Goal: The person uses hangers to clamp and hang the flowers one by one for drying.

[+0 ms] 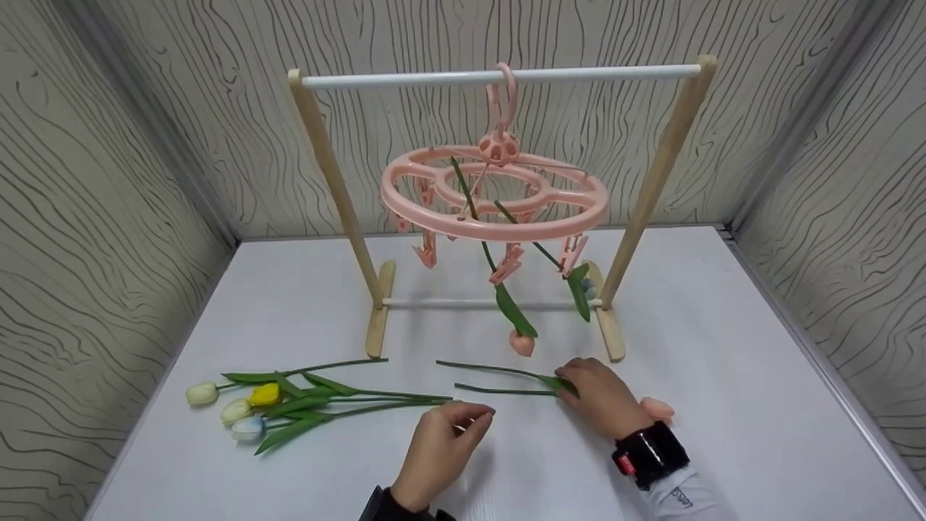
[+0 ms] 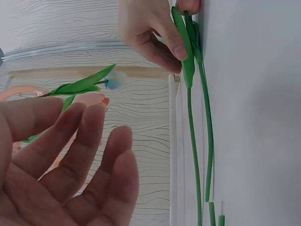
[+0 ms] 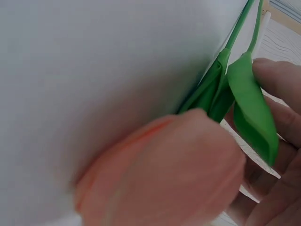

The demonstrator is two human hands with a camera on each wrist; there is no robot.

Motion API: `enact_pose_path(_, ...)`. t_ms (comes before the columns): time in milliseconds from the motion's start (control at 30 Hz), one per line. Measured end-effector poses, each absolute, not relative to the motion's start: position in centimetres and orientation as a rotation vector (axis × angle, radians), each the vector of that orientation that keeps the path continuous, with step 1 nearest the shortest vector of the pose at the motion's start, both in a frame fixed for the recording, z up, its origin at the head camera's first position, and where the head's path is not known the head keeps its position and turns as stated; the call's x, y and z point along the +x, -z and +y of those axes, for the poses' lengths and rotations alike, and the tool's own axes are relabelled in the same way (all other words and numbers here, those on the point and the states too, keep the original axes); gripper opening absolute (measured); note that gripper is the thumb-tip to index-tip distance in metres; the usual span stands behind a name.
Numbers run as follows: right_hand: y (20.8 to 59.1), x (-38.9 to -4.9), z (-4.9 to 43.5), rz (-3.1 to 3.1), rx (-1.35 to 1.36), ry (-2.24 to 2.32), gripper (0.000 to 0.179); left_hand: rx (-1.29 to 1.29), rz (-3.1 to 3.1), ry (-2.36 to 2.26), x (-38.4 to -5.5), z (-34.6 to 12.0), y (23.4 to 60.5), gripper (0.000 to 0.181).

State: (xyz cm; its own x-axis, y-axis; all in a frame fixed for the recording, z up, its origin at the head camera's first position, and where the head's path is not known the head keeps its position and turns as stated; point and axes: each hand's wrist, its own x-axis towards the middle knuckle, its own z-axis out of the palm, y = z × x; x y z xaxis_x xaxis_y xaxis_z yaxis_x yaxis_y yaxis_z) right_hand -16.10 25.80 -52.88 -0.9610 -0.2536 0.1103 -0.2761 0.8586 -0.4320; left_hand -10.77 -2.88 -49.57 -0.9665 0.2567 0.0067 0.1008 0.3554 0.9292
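Head view: right hand [image 1: 604, 401] pinches a tulip [image 1: 499, 367] by its leaf [image 1: 563, 385] on the table [image 1: 723, 347], while the left hand [image 1: 443, 452], fingers relaxed, holds nothing; pick-up appears in hand, lifting likely requiring a firm pinch.

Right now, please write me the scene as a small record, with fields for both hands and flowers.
Left hand: holds nothing
Right hand: holds a green leaf
Pink hanger: hooked over the upper white rod
Hanging flowers: one pink tulip, one bluish flower
Flowers at left: two whitish tulips, one yellow tulip, one blue-white tulip
Flowers at right: two green stems, one pink bloom visible
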Motion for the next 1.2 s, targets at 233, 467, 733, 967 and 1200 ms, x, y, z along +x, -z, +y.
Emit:
enact_pose_path(233, 53.1, -17.0, 25.2, -3.023, 0.414, -0.654, 0.007, 0.349, 2.438, -1.686, -10.7, -2.0, 49.8, 0.015)
enact_pose_path(467, 52.9, -17.4, 24.4, -3.035, 0.381, -0.555, 0.004, 0.366, 2.406, -1.7, -10.7, -1.4, 50.0, 0.017)
enact_pose_path(733, 52.3, -16.4, 24.7, -2.897, 0.49, -0.517, 0.011, 0.316, 2.399, -1.696, -10.9, -1.4, 50.1, 0.016)
enact_pose_path(967, 50.7, -15.1, 24.5, -2.838, 0.537, -0.705, 0.008, 0.214, 2.425, -1.745, -11.3, -1.4, 49.8, 0.022)
enact_pose_path(1200, 48.6, -13.5, 23.9, -2.826, 0.541, -1.072, 0.009, 0.125, 2.443, -1.848, -11.6, -1.3, 49.2, 0.033)
